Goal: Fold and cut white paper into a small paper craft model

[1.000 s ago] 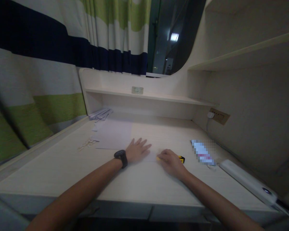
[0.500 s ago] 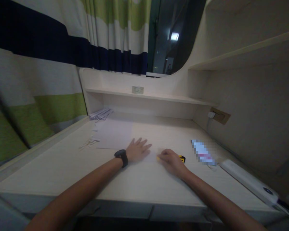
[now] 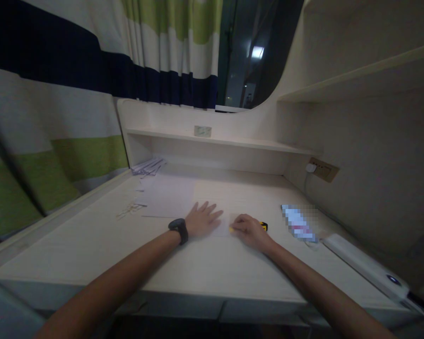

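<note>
My left hand [image 3: 202, 220], with a dark watch [image 3: 178, 227] on its wrist, lies flat with fingers spread on a small pale sheet of paper [image 3: 221, 230] on the desk. To its right, my right hand [image 3: 249, 230] is closed in a pinch around a yellow-and-black tool [image 3: 264, 226]. One black and yellow end pokes out behind the hand and a yellow bit shows at the fingertips; the grip hides the rest, and no blade or tip can be made out. Beyond my left hand lies a larger white sheet [image 3: 169, 193].
Paper strips [image 3: 150, 166] are piled at the back left, with thin scraps [image 3: 130, 209] nearer. A phone [image 3: 298, 223] and a long white power strip [image 3: 363, 266] lie on the right. A wall socket [image 3: 323, 169] holds a plug. A shelf [image 3: 229, 141] runs along the back.
My right hand has shifted slightly away from me and to the left, the yellow-and-black tool moving with it. The left hand stays in place.
</note>
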`<state>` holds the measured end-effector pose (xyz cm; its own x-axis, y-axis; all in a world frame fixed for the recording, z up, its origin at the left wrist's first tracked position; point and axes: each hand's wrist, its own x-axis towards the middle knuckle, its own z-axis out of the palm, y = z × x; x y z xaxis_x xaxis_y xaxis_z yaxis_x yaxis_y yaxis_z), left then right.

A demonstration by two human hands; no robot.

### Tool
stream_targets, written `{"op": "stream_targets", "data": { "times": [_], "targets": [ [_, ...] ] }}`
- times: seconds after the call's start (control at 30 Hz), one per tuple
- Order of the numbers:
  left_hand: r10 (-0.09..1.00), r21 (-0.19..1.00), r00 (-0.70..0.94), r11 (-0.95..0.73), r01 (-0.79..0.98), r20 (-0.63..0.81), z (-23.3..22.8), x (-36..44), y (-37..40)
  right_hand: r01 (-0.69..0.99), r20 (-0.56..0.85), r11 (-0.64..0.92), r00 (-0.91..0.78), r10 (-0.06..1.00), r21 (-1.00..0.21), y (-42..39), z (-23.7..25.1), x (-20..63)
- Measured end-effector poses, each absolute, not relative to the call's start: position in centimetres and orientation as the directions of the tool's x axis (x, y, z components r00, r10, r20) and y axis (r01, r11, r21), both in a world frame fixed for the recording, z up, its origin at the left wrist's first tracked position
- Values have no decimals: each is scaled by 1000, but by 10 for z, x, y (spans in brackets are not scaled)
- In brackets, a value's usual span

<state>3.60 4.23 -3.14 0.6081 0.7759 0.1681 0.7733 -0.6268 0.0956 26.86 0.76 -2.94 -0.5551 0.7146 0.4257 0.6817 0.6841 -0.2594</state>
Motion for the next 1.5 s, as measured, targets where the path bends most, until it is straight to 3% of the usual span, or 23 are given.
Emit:
{"op": "stream_targets", "data": {
  "times": [0.63,0.8,0.93,1.17,1.37,1.5],
  "targets": [
    [768,101,614,-636,765,184,-31,34,42,666,346,656,-559,754,-354,-13,-17,288],
    [731,115,626,-671,732,272,-27,35,40,626,283,644,-584,761,-439,-13,-8,295],
    [710,157,615,-689,707,343,-15,36,37,675,263,608,-551,792,-418,-12,0,302],
    [657,102,705,-747,657,267,5,24,35,725,172,525,-506,845,-446,-6,5,321],
    [675,105,703,-734,671,224,3,21,39,875,199,404,-360,912,-266,0,3,325],
    [652,129,719,-755,642,240,0,22,43,965,235,229,-195,952,-126,10,-3,314]
  ]
}}
